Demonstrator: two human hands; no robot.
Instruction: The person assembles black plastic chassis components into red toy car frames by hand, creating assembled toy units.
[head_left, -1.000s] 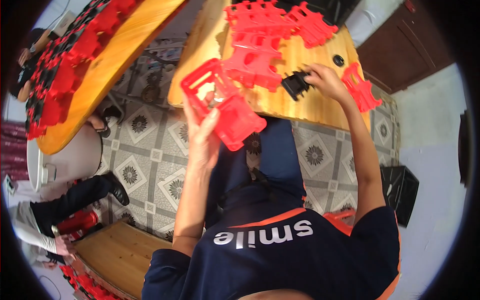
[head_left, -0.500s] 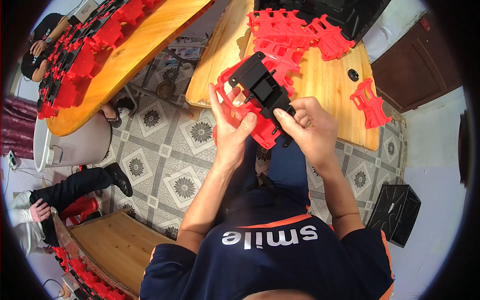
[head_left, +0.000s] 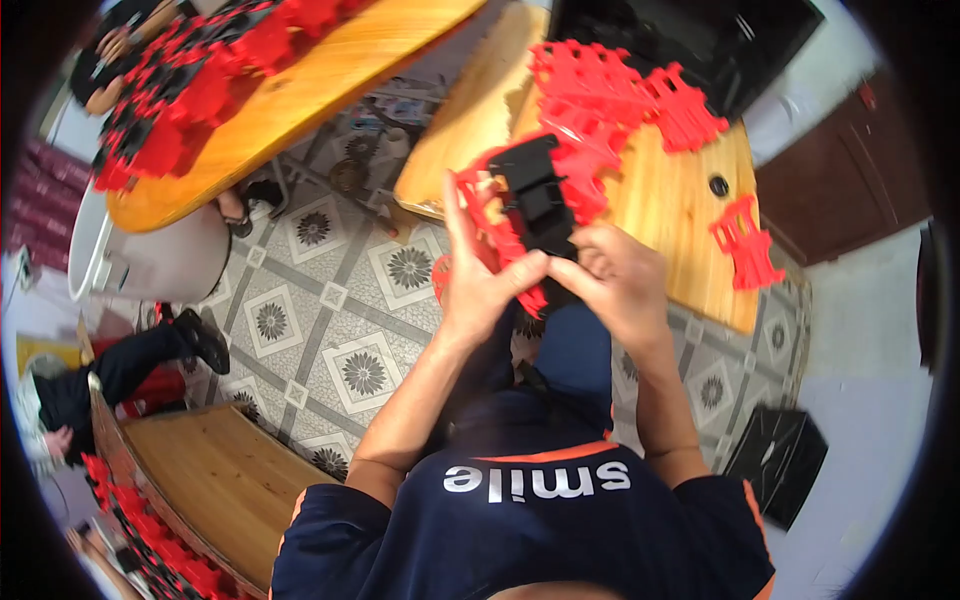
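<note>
My left hand (head_left: 478, 290) is closed around a red plastic frame (head_left: 484, 208), its thumb pressed toward the lower edge. A black plastic housing (head_left: 540, 192) with a square recess lies against the frame's right side. My right hand (head_left: 625, 290) pinches the lower end of that housing, fingers curled and thumb tip close to my left thumb. Both parts are tilted in the air before the near edge of the wooden table (head_left: 690, 230). Fingers hide where the two parts meet at the bottom.
Several red frames (head_left: 590, 95) lie behind the held parts, near a large black bin (head_left: 680, 40). A small black ring (head_left: 718, 186) and another red frame (head_left: 745, 245) rest at the table's right. At left, a second table (head_left: 300, 100) carries red and black parts above a white tub (head_left: 160, 245).
The held frame and housing have turned more upright. Both thumbs have come together at their lower end. The whole view has shifted slightly, moving the table downward.
</note>
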